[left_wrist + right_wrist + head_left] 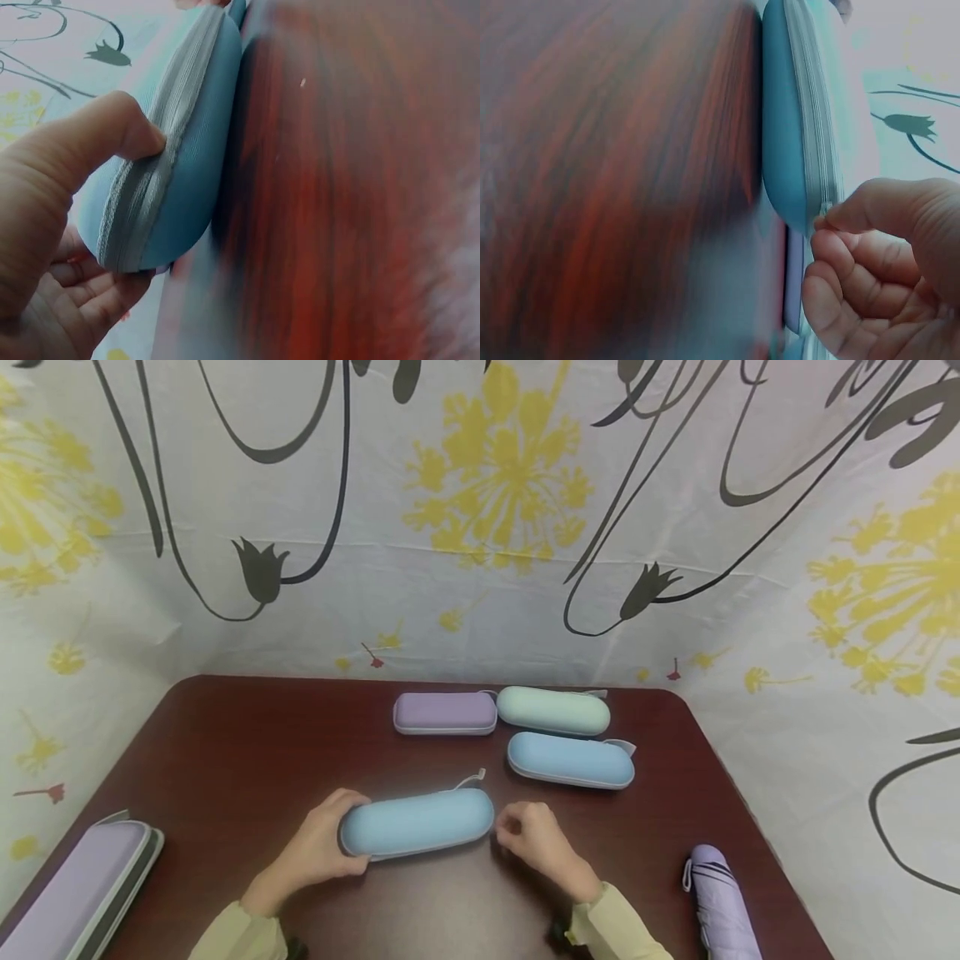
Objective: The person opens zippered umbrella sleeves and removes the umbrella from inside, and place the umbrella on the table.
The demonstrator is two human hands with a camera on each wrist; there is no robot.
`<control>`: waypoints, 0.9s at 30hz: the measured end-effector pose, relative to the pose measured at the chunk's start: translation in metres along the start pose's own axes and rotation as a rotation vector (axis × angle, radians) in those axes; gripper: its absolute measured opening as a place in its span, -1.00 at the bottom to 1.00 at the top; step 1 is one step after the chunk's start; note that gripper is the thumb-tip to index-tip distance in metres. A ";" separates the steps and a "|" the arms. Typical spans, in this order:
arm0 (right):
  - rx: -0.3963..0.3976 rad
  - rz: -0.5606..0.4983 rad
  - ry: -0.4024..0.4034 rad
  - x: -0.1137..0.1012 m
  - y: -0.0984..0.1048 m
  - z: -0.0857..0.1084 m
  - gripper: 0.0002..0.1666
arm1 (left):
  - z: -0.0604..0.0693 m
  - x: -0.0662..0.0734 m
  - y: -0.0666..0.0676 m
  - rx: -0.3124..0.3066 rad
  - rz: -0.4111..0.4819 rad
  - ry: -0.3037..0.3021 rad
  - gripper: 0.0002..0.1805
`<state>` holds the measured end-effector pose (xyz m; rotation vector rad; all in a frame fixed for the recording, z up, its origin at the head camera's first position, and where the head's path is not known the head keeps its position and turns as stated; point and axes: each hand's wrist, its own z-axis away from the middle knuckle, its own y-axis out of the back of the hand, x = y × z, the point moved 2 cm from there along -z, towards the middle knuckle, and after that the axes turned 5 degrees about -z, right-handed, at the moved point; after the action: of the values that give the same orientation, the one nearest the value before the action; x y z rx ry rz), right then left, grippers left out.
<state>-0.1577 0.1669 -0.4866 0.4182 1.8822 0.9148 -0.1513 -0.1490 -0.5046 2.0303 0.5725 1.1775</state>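
Note:
A light blue zip case (416, 822) with rounded ends lies on the table in front of me. My left hand (318, 839) grips its left end, the thumb pressed along the grey zipper (169, 135) and the other fingers behind. At the right end, my right hand (542, 839) pinches the small zipper pull (825, 210) between thumb and forefinger, with its other fingers curled. Along the side visible in both wrist views, the zipper looks closed. A wrist loop (472, 778) sticks up behind the case.
Farther back lie a purple case (445, 713), a mint green case (553, 710) and another blue case (572, 761). A larger lilac case (78, 885) sits at the left edge. A folded lilac umbrella (722, 902) lies at right on the dark red table (262, 735).

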 end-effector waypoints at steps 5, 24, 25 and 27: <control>0.017 -0.022 -0.047 -0.005 -0.005 0.000 -0.85 | 0.005 0.006 -0.002 0.015 -0.034 0.078 -0.27; 0.025 -0.071 -0.036 -0.018 -0.024 -0.005 -0.92 | 0.020 0.028 -0.008 0.085 -0.065 0.153 -0.21; 0.023 -0.075 -0.038 -0.017 -0.025 -0.005 -0.91 | 0.021 0.028 -0.006 0.081 -0.057 0.137 -0.21; 0.018 -0.096 -0.037 -0.015 -0.025 -0.007 -0.91 | 0.022 0.027 -0.003 0.070 -0.040 0.106 -0.20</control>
<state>-0.1539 0.1384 -0.4941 0.3498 1.8615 0.8212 -0.1188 -0.1366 -0.4997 2.0146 0.7119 1.2629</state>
